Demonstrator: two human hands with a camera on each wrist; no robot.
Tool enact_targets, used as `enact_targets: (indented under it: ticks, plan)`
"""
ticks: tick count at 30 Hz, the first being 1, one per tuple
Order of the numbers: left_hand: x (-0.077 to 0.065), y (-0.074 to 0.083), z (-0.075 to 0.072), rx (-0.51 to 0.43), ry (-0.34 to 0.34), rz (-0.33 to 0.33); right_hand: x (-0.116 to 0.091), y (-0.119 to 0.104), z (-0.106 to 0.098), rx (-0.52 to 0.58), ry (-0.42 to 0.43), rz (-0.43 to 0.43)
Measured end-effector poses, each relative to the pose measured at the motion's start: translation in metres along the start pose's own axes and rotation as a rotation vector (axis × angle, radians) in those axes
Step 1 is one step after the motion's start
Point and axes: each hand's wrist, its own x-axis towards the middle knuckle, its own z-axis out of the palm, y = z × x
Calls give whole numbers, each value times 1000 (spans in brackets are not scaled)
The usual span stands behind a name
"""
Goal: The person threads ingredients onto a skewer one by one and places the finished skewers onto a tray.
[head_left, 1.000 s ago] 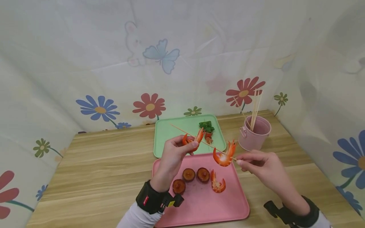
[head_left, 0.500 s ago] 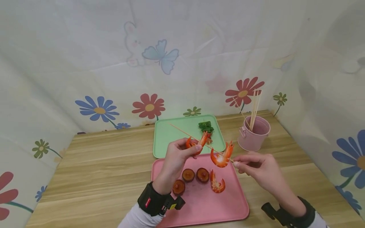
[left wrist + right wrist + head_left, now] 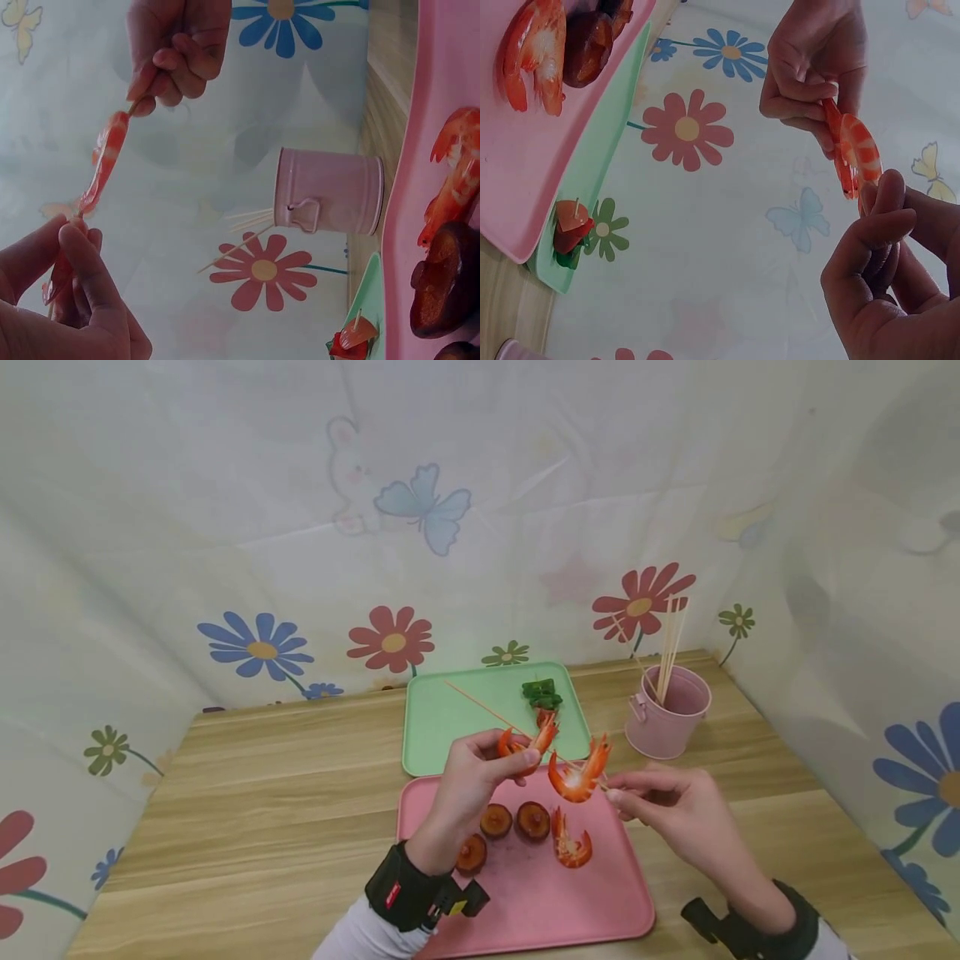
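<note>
Above the trays, a thin wooden skewer slants up to the left, its pointed end free. My left hand pinches an orange-red shrimp on the skewer between thumb and fingers. A second shrimp is threaded lower down, beside my right hand. The fingertips of the right hand pinch the skewer's lower end just past that shrimp. In the left wrist view the second shrimp spans the short stretch between both hands. Part of the first shrimp is hidden behind the left fingers.
Beneath the hands, a pink tray holds another shrimp and several mushroom caps. Behind it, a green tray bears a skewer of green and red pieces. A pink bucket with skewers stands at the back right.
My left hand has moved right and slightly down along the skewer with its shrimp, narrowing the gap to the second shrimp. The right hand has shifted slightly left.
</note>
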Motion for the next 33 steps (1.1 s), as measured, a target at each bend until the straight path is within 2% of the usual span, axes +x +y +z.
enact_targets:
  ticks: [4, 18, 24, 28, 33]
  plan:
    - [0, -2, 1, 2, -19, -5, 0, 1, 1, 13, 0, -5]
    - [0, 0, 2, -14, 9, 1, 4, 1, 2, 1, -19, 20]
    - [0, 0, 2, -29, 3, 8, 5, 1, 3, 13, -2, -5]
    - [2, 0, 1, 1, -61, 23, 4, 5, 0, 35, 46, -65]
    - [6, -4, -2, 164, -190, 43, 3, 10, -13, 35, 126, -132]
